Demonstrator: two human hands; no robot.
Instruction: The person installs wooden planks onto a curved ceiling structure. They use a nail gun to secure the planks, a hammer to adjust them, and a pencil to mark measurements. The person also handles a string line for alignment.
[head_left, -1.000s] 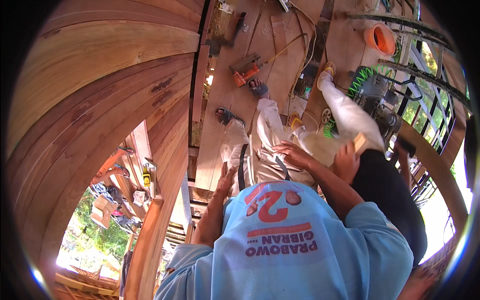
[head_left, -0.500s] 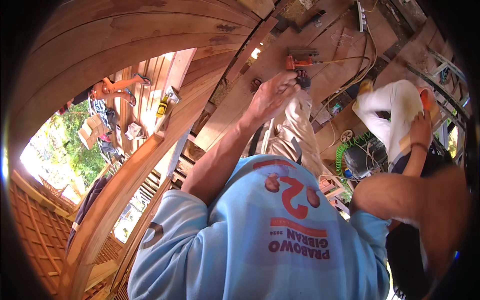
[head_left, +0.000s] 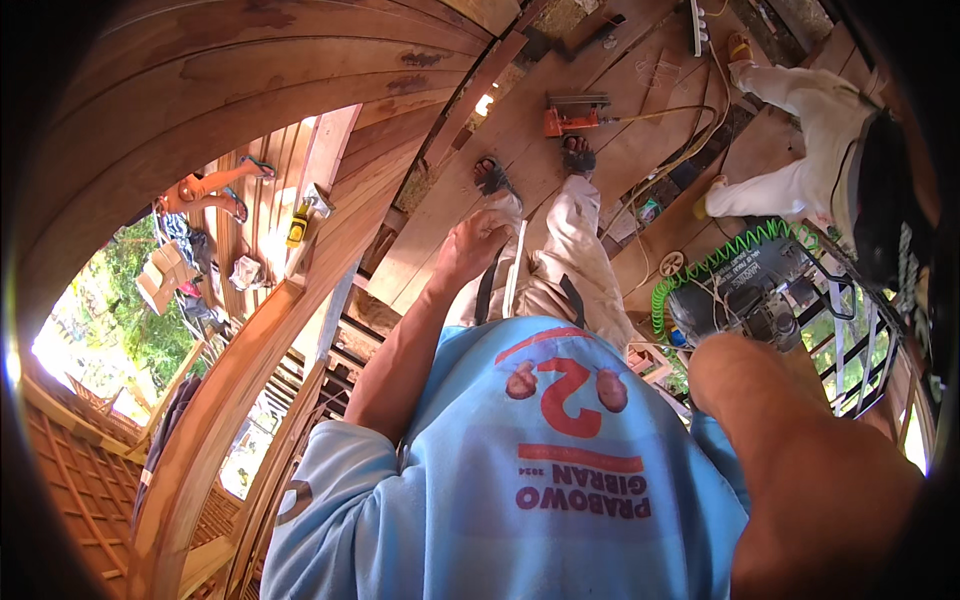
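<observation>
Left hand (head_left: 470, 245) has pulled back from near the feet to over the left leg; co-worker's legs (head_left: 775, 190) at right are now stretched wider. Curved plank wall (head_left: 250, 60) fills upper left. Plank floor (head_left: 635, 155) runs under the feet. Wearer's blue shirt (head_left: 450, 500) takes lower middle. Right forearm (head_left: 820, 490) is bent up close to camera, lower right; right hand out of frame, so can't tell its grip. Beige trousers (head_left: 575, 220), nearest thing to the left hand, are on the wearer's legs just beyond the shirt hem. Left grip: fingers curled; can't tell if closed on anything. Dark compressor (head_left: 750, 300) right of the trousers, green coiled hose (head_left: 720, 248) along its far side. Orange nail gun (head_left: 570, 122) lies on floor just past the dark sandals (head_left: 578, 155).
</observation>
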